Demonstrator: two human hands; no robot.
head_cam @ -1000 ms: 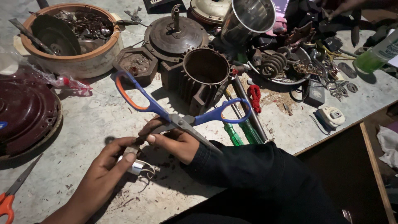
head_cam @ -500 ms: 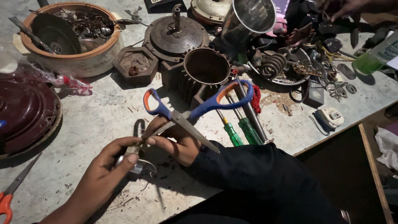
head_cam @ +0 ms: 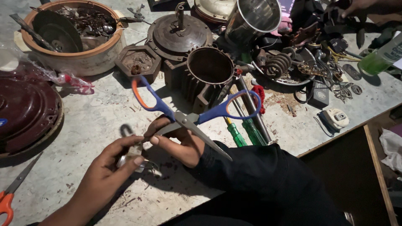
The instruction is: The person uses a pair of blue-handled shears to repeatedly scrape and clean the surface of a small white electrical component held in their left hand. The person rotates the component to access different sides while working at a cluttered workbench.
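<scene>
My right hand [head_cam: 178,142], in a dark sleeve, grips a pair of scissors [head_cam: 186,119] near the pivot. Its blue and orange handles point away from me and stand spread apart. One blade runs down right over my sleeve. The other points left toward a small metal part [head_cam: 133,154] with thin wires, which my left hand [head_cam: 106,169] pinches between thumb and fingers just above the stone tabletop [head_cam: 83,121]. The two hands almost touch.
Behind the hands stand a rusty ribbed motor housing [head_cam: 205,73], a round motor cover [head_cam: 178,35], a bowl of metal scraps [head_cam: 73,35] and a steel cup [head_cam: 255,19]. Green screwdrivers [head_cam: 245,129] lie to the right. Orange-handled scissors [head_cam: 10,194] lie lower left. The table edge [head_cam: 335,136] drops off at right.
The scissor handles came together half a second ago and have now spread wide again. My left hand has stayed at the small part and turned it slightly.
</scene>
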